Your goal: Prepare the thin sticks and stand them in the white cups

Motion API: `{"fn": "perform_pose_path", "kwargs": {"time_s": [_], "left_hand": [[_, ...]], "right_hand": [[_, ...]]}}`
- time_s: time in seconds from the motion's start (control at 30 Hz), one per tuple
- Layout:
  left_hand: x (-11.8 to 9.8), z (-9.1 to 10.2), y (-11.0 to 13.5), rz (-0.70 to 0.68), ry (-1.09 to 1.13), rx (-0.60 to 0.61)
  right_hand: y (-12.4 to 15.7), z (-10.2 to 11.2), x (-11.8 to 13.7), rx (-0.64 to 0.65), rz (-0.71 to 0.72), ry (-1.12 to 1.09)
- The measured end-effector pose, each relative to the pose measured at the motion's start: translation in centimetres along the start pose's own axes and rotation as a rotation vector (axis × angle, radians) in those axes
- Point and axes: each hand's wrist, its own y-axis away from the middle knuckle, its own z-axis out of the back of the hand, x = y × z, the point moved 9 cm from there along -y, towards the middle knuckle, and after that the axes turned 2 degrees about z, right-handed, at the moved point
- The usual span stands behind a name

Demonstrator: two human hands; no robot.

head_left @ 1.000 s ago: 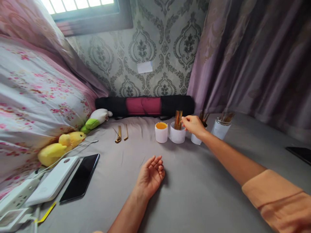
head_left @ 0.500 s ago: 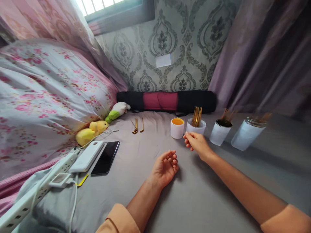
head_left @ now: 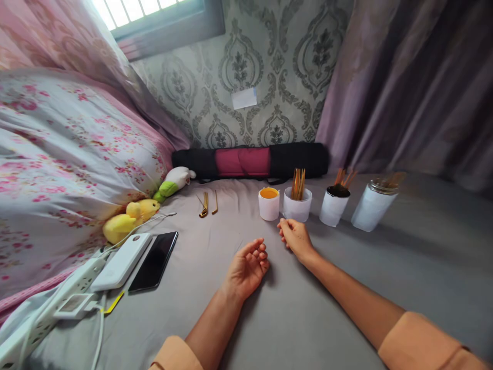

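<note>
My left hand (head_left: 248, 267) rests on the grey sheet (head_left: 185, 318), palm up, its fingers loosely curled and nothing in the palm. Ahead and to the right, my right hand (head_left: 296, 237) is closed, thumb against the fingers; whatever it may pinch is hidden. Just beyond it stands a wide white-wrapped cup (head_left: 302, 208) with a bundle of gold sticks (head_left: 298, 184) upright in it. To that cup's left is a smaller white-wrapped cup (head_left: 268, 208), orange inside. Several thin gold pieces (head_left: 204, 204) lie on the sheet farther left, a single bent one (head_left: 214, 202) beside them.
Two taller white-wrapped containers (head_left: 334, 209) (head_left: 372, 208) with sticks stand right. At left lie a black phone (head_left: 154, 262), white power bank (head_left: 121, 262), power strip (head_left: 50, 306) with cables, and plush toys (head_left: 123, 226). A black-and-maroon roll (head_left: 242, 161) lies along the wall.
The view has turned slightly right, so the scene sits farther left. My right hand has drawn back a little from the wide cup, still closed. My left hand keeps its pose.
</note>
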Motion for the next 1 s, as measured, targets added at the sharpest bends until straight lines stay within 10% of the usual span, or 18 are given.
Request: {"fn": "perform_pose_path", "kwargs": {"time_s": [1.0], "left_hand": [[-9.9,1.6,-2.6,-0.137,-0.484,-0.379]], "right_hand": [[0.3,0.5,0.1,-0.011,0.133,0.104]]}}
